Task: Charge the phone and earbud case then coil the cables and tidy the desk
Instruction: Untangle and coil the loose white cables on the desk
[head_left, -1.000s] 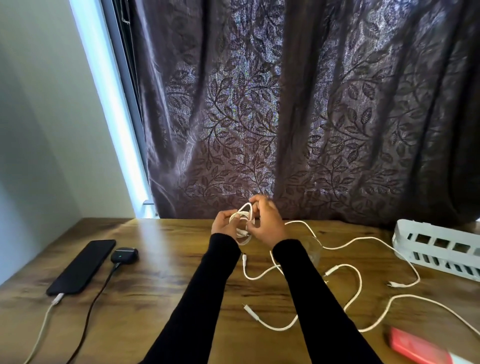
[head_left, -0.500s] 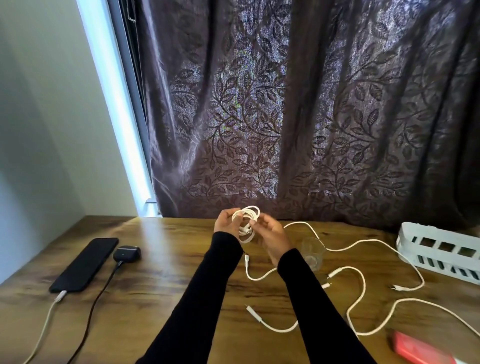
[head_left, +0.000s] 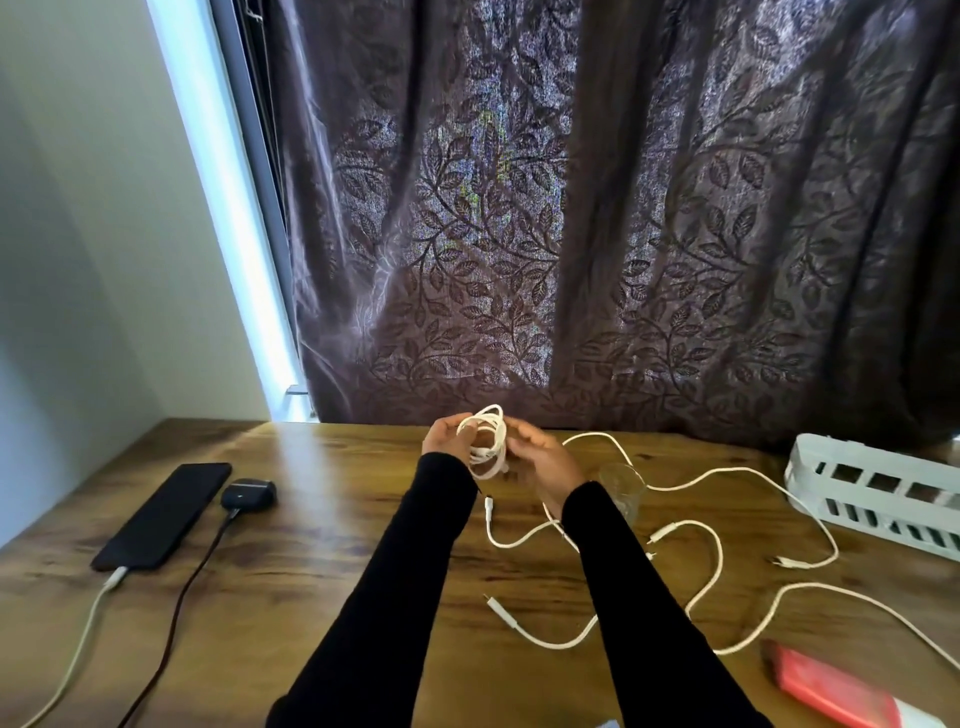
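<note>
A coiled white cable (head_left: 488, 441) is held above the wooden desk (head_left: 322, 561) near its far edge. My left hand (head_left: 447, 439) grips the coil from the left. My right hand (head_left: 540, 462) is at the coil's right side, fingers curled loosely against its loops. At the left lies a black phone (head_left: 163, 514) with a white cable (head_left: 78, 644) plugged into its near end. Beside it sits a dark earbud case (head_left: 248, 493) with a black cable (head_left: 176, 613) plugged in. Several loose white cables (head_left: 717, 561) sprawl over the desk's right half.
A clear drinking glass (head_left: 623, 488) stands just right of my right wrist. A white slotted basket (head_left: 878, 493) sits at the right. A red and white object (head_left: 836, 691) lies at the near right corner. A patterned curtain hangs behind the desk.
My right hand has drawn back from over the coil to its right side and lowered. The coil stays in my left hand.
</note>
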